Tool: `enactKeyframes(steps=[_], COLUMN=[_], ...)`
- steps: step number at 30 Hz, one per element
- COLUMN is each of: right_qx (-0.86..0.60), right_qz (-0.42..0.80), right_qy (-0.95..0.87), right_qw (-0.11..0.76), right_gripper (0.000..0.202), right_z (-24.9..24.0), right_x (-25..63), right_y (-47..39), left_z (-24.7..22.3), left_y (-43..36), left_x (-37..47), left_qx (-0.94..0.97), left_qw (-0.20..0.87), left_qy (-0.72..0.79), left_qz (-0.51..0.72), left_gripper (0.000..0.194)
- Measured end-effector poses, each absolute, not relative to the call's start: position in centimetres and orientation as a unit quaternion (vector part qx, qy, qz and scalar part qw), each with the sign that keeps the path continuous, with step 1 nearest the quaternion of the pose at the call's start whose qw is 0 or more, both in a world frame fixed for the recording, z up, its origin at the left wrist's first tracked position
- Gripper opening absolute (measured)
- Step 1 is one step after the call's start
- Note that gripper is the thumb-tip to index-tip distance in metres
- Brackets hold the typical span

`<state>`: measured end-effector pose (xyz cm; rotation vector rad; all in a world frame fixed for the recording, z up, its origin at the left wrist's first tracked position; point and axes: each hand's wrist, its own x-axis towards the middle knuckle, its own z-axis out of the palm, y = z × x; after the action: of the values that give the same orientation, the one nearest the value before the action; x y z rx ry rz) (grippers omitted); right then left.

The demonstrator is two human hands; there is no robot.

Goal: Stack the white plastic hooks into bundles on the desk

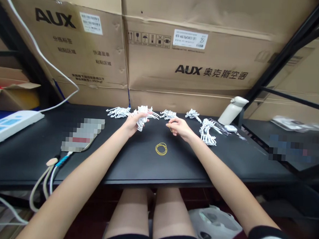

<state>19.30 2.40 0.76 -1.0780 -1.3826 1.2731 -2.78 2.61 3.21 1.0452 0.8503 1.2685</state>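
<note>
My left hand (133, 124) is closed around a bundle of thin white hooks (142, 122), whose bent ends stick out above and below the fingers. To the right, my right hand (179, 128) pinches what looks like a yellow rubber band (171, 129), mostly covered by the fingers. Several yellow rubber bands (161, 149) lie in a loose ring on the black table just below and between the hands. Behind the hands lie more piles of white hooks (119, 112), one partly hidden by my left hand. A larger pile of hooks (208, 132) lies right of my right hand.
Large cardboard boxes (151, 68) stand along the table's back edge. A white bottle (232, 111) stands at the back right. On the left are a power strip (13, 126) and a blurred phone-shaped object (84, 134) with cables. Black shelf posts (284, 58) frame the right side.
</note>
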Motion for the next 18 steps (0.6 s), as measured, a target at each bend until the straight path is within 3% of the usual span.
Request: enactKeyframes(steps=[5, 11, 18], right_qx=[-0.453, -0.455, -0.476], right_qz=[0.514, 0.54, 0.484], right_qy=[-0.561, -0.54, -0.603], right_qw=[0.465, 0.459, 0.419], right_gripper=[0.042, 0.034, 0.031], right_z=[0.46, 0.72, 0.33], right_x=[19.26, 19.03, 19.12], right_y=[2.47, 2.3, 2.6], left_z=[3.05, 3.08, 3.07], left_y=[2.83, 2.75, 2.71], left_x=[-2.96, -2.82, -2.8], left_qx=[0.454, 0.451, 0.458], left_qw=[0.601, 0.6, 0.594], left_qy=[0.374, 0.371, 0.376], left_qz=[0.542, 0.547, 0.544], left_gripper=[0.033, 0.03, 0.029])
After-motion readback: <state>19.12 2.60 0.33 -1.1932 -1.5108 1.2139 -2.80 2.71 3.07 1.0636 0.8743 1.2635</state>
